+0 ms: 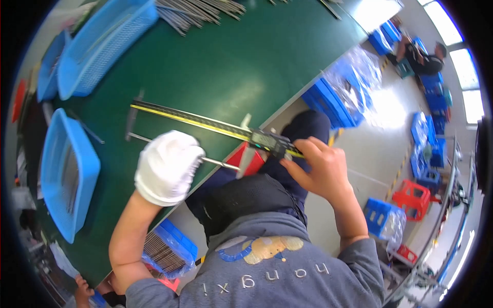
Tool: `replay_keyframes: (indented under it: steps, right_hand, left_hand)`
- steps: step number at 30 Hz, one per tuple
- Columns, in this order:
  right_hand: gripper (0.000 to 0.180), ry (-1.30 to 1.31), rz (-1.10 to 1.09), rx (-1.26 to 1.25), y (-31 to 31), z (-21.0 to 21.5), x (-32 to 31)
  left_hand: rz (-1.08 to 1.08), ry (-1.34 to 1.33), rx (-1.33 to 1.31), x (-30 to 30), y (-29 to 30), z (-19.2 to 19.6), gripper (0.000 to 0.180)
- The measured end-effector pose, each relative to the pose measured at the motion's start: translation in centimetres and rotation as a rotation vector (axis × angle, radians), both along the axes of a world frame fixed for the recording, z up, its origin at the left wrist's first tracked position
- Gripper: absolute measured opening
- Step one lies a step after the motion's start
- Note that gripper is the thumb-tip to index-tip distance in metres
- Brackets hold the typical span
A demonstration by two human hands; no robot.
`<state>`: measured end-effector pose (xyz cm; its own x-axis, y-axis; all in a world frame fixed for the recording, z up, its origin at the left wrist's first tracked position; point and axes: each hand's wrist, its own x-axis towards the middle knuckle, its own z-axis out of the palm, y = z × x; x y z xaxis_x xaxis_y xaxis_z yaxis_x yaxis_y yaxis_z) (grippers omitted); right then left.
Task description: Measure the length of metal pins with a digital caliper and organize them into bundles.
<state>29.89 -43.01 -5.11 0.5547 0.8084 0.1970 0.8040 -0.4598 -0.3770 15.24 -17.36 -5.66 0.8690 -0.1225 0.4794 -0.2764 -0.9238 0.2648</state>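
Observation:
My left hand [168, 167], in a white glove, is closed around a thin metal rod [220, 163] above the table's edge. The rod lies lengthwise between the jaws of a long digital caliper [195, 119], its ends at or close to both jaws; whether they touch is too fine to tell. At the caliper's right end, my bare right hand [326, 167] grips the tool beside its display unit [267, 139], thumb below and fingers above. The glove hides the rod's middle part.
On the green table [246, 61] are a pile of metal rods [197, 11], a blue basket [105, 49] and a blue tray [90, 159] with rods inside. Blue crates [331, 102] and a red stool [412, 199] stand on the floor. A seated person [423, 61] is far right; another person's hand [82, 291] shows lower left.

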Motion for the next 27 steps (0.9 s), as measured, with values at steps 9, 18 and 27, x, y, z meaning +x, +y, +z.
replay_keyframes:
  steps: [9,18,27]
  right_hand:
    - [0.026,0.12,0.003,0.025,0.2,0.2,0.5]
    - [0.026,0.097,0.032,0.046,-0.3,-0.3,0.4]
    - [0.025,0.023,0.094,0.129,-0.9,-1.1,2.0]
  left_hand:
    - [0.231,-0.228,0.183,2.4,4.6,5.1,0.022]
    - [0.96,0.364,-0.065,8.9,19.9,3.9,0.027]
    - [0.918,0.863,0.057,-7.8,16.9,11.1,0.084]
